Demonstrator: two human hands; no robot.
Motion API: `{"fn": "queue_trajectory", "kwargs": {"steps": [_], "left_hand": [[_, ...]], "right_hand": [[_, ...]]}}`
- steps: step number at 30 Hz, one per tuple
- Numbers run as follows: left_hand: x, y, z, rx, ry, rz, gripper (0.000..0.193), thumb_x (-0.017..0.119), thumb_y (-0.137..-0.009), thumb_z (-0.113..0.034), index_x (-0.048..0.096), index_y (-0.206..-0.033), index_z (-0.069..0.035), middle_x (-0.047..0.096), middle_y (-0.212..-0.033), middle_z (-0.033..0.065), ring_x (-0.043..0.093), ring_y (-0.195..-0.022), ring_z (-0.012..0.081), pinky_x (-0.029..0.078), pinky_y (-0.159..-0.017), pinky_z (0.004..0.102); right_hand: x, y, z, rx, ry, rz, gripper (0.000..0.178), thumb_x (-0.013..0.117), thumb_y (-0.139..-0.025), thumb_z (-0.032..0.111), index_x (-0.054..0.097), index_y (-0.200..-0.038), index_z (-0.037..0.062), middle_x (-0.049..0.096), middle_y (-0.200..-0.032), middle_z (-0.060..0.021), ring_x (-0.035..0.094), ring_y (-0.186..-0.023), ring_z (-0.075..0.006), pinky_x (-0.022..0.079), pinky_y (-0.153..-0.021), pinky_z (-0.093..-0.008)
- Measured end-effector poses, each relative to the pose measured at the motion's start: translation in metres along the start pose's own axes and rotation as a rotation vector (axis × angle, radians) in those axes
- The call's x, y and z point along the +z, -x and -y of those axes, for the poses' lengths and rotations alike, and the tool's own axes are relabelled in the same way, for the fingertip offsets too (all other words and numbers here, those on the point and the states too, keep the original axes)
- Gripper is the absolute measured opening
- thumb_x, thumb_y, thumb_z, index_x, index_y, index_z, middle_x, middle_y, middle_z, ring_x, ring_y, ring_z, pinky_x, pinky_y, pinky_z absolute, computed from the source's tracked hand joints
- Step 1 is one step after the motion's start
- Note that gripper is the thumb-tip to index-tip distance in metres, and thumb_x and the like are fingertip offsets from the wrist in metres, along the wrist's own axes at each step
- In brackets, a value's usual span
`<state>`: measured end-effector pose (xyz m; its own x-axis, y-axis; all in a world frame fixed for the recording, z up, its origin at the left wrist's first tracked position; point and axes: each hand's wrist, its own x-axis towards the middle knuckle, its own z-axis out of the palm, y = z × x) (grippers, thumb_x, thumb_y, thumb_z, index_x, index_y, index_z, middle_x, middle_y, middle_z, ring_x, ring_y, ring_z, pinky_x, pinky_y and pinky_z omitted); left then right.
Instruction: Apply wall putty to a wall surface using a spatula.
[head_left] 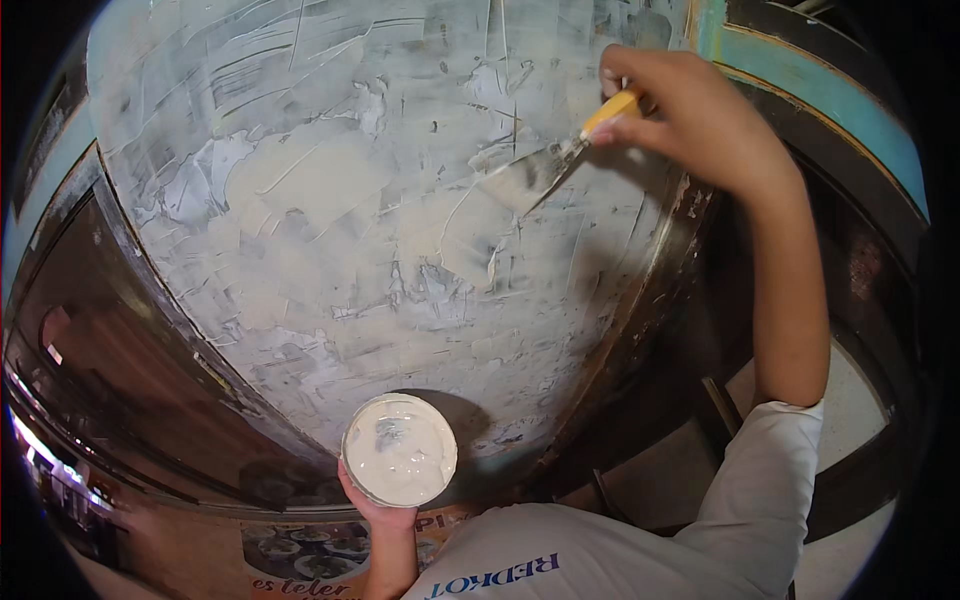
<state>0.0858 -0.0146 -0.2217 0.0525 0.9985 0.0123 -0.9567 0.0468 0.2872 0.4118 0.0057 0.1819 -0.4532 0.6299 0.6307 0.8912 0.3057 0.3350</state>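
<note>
My right hand [665, 115] is closed around the yellow handle of a putty knife [535, 178] at the upper right. The knife's wide blade, smeared with filler, lies against or very close to a wall panel [330, 230] coated in patchy white and cream filler. Low in the middle, my left hand [375, 505] holds up a round tub of white filler [405, 450] from below and the side. Creamy paste fills the tub, with a greyish smear at its upper left. The tub's rim hides most of my left fingers.
Dark wooden frames with turquoise trim [825, 110] border the panel on the right. At the left stands a dark brown framed door or panel [110, 350]. A printed banner [305, 550] lies below, beside my left forearm. Dark wooden pieces [640, 470] are at the lower right.
</note>
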Motion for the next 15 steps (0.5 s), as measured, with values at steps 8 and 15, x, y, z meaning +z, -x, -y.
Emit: {"fn": "queue_trajectory", "kwargs": {"steps": [8,15], "left_hand": [[-0.001,0.001,0.004,0.005,-0.002,-0.009,0.061,0.038,-0.095,-0.052,0.045,-0.141,-0.013,0.045,-0.145,0.0091,0.044,-0.132,0.0323,0.036,-0.109,0.0515],[0.0,0.001,0.007,0.022,-0.023,0.017,0.059,0.038,-0.095,-0.052,0.047,-0.14,-0.013,0.047,-0.144,0.0089,0.044,-0.131,0.0317,0.037,-0.108,0.0512]], "right_hand": [[0.003,0.003,0.017,-0.127,-0.203,0.035,0.034,0.073,-0.08,0.032,0.059,-0.092,0.0033,0.061,-0.083,-0.0124,0.058,-0.078,-0.0325,0.046,-0.07,-0.0399],[0.05,0.008,0.035,-0.244,0.011,0.13,0.029,0.069,-0.081,0.036,0.058,-0.089,0.0103,0.062,-0.084,-0.007,0.061,-0.085,-0.028,0.043,-0.078,-0.0394]]}}
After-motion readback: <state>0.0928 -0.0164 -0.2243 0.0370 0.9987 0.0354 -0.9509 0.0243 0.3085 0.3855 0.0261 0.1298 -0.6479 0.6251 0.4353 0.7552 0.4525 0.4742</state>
